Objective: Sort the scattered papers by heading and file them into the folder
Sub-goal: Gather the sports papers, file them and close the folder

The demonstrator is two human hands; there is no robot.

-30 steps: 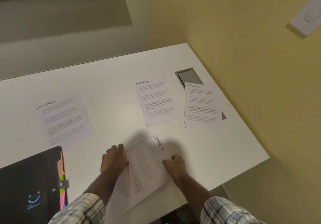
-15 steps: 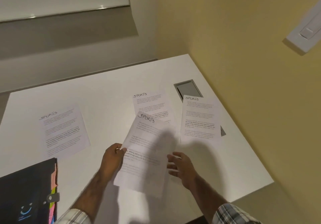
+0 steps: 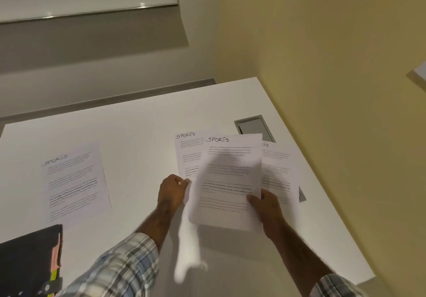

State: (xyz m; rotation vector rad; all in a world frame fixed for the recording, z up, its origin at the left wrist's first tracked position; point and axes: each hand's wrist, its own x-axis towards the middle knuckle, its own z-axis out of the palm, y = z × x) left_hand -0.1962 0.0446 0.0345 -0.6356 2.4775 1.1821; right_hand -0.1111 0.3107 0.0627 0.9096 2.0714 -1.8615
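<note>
Head view, looking down on a white table [image 3: 138, 135] with a smooth matte top.

Count: four printed sheets showing, all thin white paper with grey text blocks. Three are carrying a full handwritten "SPORTS" heading. One black folder [image 3: 25, 262], two hands.

- Left sheet [image 3: 73, 181] is lying flat by itself, well apart from the others, just beyond the folder.
- Middle sheet [image 3: 187, 153] and right sheet [image 3: 279, 170] are lying flat; the right one's heading is mostly covered.
- Held sheet [image 3: 228, 170] is hanging above the table, overlapping both of those. It is bending slightly, with a shadow across its middle.

Right hand [image 3: 265, 206] is gripping the held sheet's lower right edge, thumb on top. Left hand [image 3: 173, 193] is curling its fingers and pinching a blurred white paper [image 3: 187, 246] that is trailing down beside the held sheet's left edge. Cannot tell whether it is a separate sheet.

Folder is sitting at the near left corner, with pink and yellow-green tabs [image 3: 56, 253] sticking out of its right edge.

A rectangular grey hatch [image 3: 254, 127] is showing in the tabletop beyond the sheets.
</note>
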